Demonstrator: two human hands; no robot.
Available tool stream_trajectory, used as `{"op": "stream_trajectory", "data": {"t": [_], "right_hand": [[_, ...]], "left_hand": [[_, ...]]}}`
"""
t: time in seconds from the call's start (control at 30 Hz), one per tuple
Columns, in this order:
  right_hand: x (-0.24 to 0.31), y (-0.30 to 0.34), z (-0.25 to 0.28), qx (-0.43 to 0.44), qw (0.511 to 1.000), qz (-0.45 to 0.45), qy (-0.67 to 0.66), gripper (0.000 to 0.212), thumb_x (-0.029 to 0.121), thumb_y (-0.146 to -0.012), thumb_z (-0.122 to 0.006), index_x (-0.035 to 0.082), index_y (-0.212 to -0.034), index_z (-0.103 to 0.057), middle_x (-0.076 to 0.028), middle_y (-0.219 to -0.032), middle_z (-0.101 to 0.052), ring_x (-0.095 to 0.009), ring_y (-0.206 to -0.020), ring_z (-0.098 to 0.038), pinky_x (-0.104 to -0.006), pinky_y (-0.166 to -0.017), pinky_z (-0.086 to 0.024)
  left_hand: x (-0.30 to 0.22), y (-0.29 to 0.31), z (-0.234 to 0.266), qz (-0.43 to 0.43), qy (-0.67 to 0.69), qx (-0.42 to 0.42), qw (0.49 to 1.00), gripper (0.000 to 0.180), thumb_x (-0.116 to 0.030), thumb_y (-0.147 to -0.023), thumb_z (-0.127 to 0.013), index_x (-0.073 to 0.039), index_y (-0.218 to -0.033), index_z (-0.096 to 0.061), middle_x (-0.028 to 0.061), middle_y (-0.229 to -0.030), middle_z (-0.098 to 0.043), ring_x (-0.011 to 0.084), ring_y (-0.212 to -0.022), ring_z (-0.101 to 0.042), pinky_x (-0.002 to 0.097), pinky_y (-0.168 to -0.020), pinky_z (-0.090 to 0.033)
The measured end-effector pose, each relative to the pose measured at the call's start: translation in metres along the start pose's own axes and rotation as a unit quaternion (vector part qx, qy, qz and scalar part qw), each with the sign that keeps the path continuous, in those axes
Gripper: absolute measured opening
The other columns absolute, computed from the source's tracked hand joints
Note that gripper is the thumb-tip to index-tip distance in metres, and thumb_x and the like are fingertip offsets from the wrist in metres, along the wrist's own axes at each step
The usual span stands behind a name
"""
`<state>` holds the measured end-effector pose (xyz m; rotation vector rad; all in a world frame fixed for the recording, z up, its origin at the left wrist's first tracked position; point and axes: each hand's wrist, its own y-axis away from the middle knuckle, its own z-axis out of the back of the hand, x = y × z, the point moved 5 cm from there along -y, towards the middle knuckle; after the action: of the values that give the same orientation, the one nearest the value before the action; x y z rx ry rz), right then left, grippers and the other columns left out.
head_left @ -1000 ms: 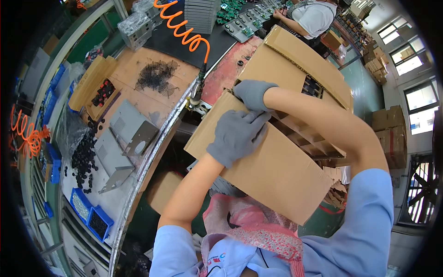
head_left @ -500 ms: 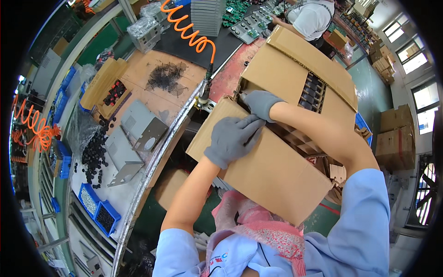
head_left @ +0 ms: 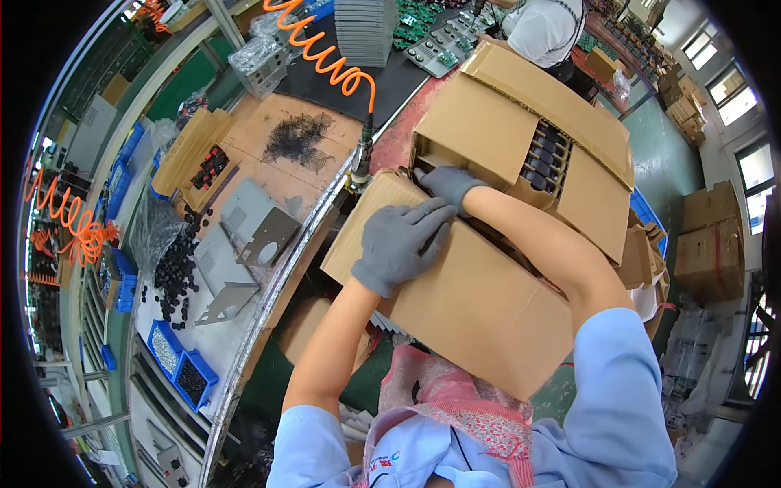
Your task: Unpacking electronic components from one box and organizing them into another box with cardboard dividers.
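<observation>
My left hand, in a grey glove, lies with its fingers stretched out on a broad brown cardboard panel nearest my body. My right hand, gloved alike, reaches into the gap between this panel and the large cardboard box beyond it. Its fingertips go down behind the panel's edge and are mostly hidden, so their grip cannot be made out. Through a slot between the box's top flaps show rows of dark round parts in cardboard dividers. Whether the near panel belongs to this box is unclear.
On the left workbench lie bent grey metal sheets, black wire guards, small black caps and blue bins. An air tool hangs on an orange coiled hose near the box. A co-worker stands at the far side.
My right hand and forearm have shifted slightly left and lower, covering more of the gap. My left hand has slid a little to the left on the panel, its fingers now apart from the right hand.
</observation>
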<state>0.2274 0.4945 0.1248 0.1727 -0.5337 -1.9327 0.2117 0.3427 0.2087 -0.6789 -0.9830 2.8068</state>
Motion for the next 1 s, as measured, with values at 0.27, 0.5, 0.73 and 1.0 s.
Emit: {"op": "stream_trajectory", "data": {"t": [0.27, 0.5, 0.73, 1.0], "right_hand": [[0.009, -0.021, -0.03, 0.012, 1.0, 0.008, 0.002, 0.033, 0.016, -0.09, -0.042, 0.001, -0.115, -0.056, -0.022, -0.111, -0.061, -0.037, -0.097, -0.063, -0.0459, -0.079, -0.051], [0.015, -0.014, -0.078, -0.009, 0.998, -0.062, -0.018, 0.054, 0.007, -0.086, -0.045, 0.001, -0.137, -0.03, -0.023, -0.105, -0.062, -0.036, -0.089, -0.064, -0.0458, -0.073, -0.053], [-0.006, 0.005, -0.095, -0.072, 0.992, -0.097, -0.023, 0.036, 0.007, -0.081, -0.048, 0.005, -0.116, -0.041, -0.021, -0.101, -0.059, -0.036, -0.086, -0.063, -0.0444, -0.072, -0.052], [-0.022, 0.009, -0.13, -0.217, 0.972, -0.07, -0.056, 0.037, 0.005, -0.081, -0.048, 0.01, -0.117, -0.042, -0.018, -0.1, -0.057, -0.039, -0.082, -0.059, -0.0461, -0.068, -0.049]], "left_hand": [[-0.003, 0.01, 0.008, 0.01, -0.016, 0.037, 0.999, 0.021, -0.012, -0.077, -0.062, -0.013, -0.098, -0.066, 0.0032, -0.098, -0.066, 0.0179, -0.058, -0.058, 0.0291, -0.055, -0.045], [-0.006, 0.064, 0.016, 0.03, -0.01, 0.025, 0.999, 0.023, -0.01, -0.072, -0.065, -0.011, -0.095, -0.068, 0.006, -0.095, -0.067, 0.017, -0.053, -0.054, 0.0283, -0.051, -0.043], [-0.005, 0.098, 0.019, 0.063, -0.004, 0.0, 0.998, 0.023, -0.011, -0.072, -0.065, -0.012, -0.094, -0.068, 0.0056, -0.094, -0.068, 0.0158, -0.049, -0.05, 0.028, -0.05, -0.042], [-0.002, 0.134, 0.021, 0.081, 0.015, -0.006, 0.997, 0.024, -0.013, -0.071, -0.064, -0.014, -0.095, -0.068, 0.0011, -0.097, -0.067, 0.0139, -0.051, -0.05, 0.0273, -0.049, -0.041]]}}
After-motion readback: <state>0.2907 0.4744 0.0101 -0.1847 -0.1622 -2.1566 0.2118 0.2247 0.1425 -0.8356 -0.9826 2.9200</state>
